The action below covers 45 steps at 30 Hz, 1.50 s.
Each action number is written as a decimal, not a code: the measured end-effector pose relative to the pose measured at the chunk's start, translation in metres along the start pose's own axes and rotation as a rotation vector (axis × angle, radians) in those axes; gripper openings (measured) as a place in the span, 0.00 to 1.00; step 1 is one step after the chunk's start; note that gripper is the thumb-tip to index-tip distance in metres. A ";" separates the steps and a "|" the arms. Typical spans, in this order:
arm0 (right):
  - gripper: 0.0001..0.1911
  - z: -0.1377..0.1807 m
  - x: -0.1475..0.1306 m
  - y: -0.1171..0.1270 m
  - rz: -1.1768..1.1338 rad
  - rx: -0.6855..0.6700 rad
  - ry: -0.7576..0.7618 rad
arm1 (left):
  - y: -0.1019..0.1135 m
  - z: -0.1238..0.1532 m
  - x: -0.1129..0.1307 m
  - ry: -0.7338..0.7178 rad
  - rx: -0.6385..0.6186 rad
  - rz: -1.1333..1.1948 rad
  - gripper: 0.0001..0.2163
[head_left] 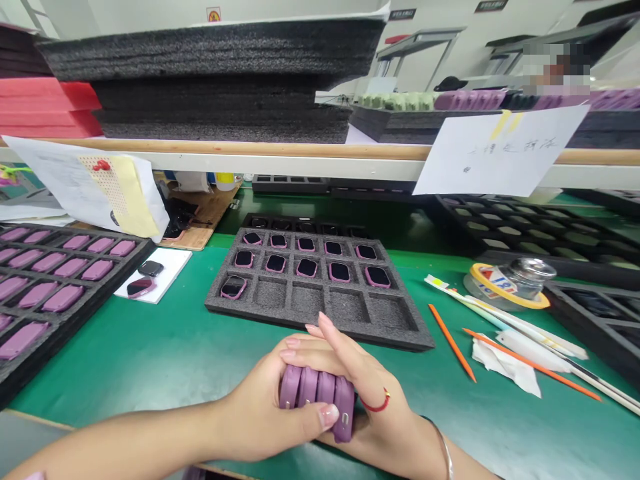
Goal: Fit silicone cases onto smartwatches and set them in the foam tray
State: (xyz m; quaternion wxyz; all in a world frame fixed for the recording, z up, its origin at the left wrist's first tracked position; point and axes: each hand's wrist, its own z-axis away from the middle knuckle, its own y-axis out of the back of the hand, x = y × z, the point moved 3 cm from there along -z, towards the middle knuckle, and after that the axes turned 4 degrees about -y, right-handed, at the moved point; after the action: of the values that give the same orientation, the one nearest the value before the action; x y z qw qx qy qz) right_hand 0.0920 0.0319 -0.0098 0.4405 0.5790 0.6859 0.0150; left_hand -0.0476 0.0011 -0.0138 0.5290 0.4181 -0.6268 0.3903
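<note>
Your left hand [260,407] and right hand [363,380] are clasped around four mauve smartwatch cases [316,397], held pressed side by side over the green bench [150,360]. The cases sit just before the black foam tray [390,337], whose cells hold dark-faced, pink-rimmed watch bodies [307,268] in rows.
</note>
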 end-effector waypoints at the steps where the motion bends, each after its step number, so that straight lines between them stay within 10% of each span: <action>1: 0.49 0.000 0.000 0.000 0.010 -0.002 0.013 | 0.000 -0.001 0.000 0.002 0.002 0.041 0.23; 7: 0.37 0.001 0.001 -0.001 0.093 -0.104 0.094 | -0.002 -0.001 -0.003 0.122 0.052 0.091 0.27; 12: 0.58 0.004 0.000 0.010 0.044 0.048 -0.027 | 0.005 0.004 0.002 0.042 0.116 -0.142 0.26; 20: 0.29 0.009 0.014 0.014 -0.295 0.279 -0.392 | 0.005 0.005 0.007 -0.093 0.072 -0.144 0.22; 45: 0.27 0.006 0.018 -0.004 -0.439 -0.004 -0.758 | 0.004 0.004 0.008 -0.036 0.160 -0.209 0.25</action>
State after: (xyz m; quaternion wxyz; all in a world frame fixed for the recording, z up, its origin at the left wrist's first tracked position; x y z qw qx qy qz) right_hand 0.0940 0.0424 -0.0261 0.6548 0.3833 0.5827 -0.2911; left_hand -0.0539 -0.0024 -0.0065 0.5206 0.5287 -0.5562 0.3743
